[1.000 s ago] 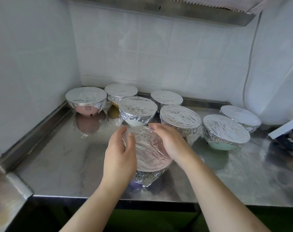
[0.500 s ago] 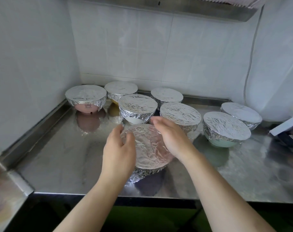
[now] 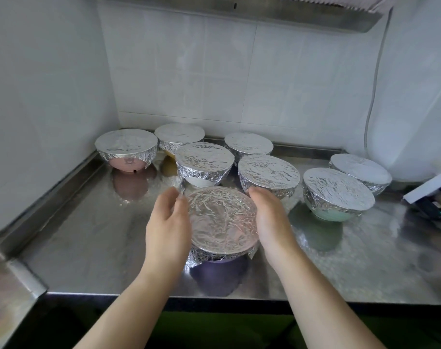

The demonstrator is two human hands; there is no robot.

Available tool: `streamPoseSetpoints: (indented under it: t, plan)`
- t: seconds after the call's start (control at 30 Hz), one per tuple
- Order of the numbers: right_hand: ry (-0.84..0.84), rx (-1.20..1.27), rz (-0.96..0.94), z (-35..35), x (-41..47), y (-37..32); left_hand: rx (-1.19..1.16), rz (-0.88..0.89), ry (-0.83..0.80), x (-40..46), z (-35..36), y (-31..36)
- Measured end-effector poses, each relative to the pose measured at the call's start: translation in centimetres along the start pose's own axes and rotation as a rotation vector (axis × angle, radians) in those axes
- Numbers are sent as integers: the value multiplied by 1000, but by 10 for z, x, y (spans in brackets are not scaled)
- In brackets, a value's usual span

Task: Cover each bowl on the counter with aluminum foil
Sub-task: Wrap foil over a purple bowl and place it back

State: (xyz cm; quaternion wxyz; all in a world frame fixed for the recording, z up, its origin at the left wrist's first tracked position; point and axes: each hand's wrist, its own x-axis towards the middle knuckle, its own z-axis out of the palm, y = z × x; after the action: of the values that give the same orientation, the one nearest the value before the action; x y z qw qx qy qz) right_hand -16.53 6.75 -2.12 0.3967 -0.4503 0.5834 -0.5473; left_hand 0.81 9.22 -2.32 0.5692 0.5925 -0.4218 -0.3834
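Observation:
A purple bowl [image 3: 215,263] with crinkled aluminum foil [image 3: 222,220] stretched over its top sits level near the counter's front, just behind my hands. My left hand [image 3: 169,227] cups its left side, fingers curled at the foil rim. Against its right side my right hand [image 3: 272,222] holds it, fingers running down the foil skirt. Whether the bowl's base touches the counter is hidden. Behind it stand several more foil-covered bowls, among them a pink one [image 3: 126,152], a white one [image 3: 204,162] and a green one [image 3: 337,195].
The steel counter [image 3: 88,235] is walled by white tiles at the left and back. A white box and dark tools [image 3: 430,195] lie at the right edge. A cable [image 3: 372,96] hangs down the right wall. The front edge drops off below my wrists.
The foil-covered purple bowl, tilted toward me a second ago, is level now and has moved away from me toward the other bowls, with both hands still on its sides.

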Motion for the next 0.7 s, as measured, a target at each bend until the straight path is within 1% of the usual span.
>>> streamPoseSetpoints:
  t: [0.1,0.2,0.27,0.3,0.4,0.5,0.53,0.57,0.63,0.7]
  plan:
    - [52,272,87,12,-8,4,10,5,3,-16,9,-5]
    - [95,483,211,18,-13,7,-59,-14,42,-18,14,-6]
    - [137,587,221,19,-13,10,-81,-23,42,-15,14,-7]
    - [148,596,204,19,-15,12,-82,-23,34,-13,14,-7]
    - [139,516,121,15,-25,14,-78,-14,15,-8,12,-5]
    - [151,188,-63,3,-17,19,-62,2,37,-4,7,-5]
    - [143,84,-96,1,-13,16,-61,13,49,-4,6,-5]
    - [116,56,-97,-2,-8,11,-53,23,56,-7,6,-5]
    - [39,121,-38,-4,-2,0,-22,41,38,-16,10,-5]
    - [-41,111,-29,0,-1,-7,-27,45,11,-24,15,-7]
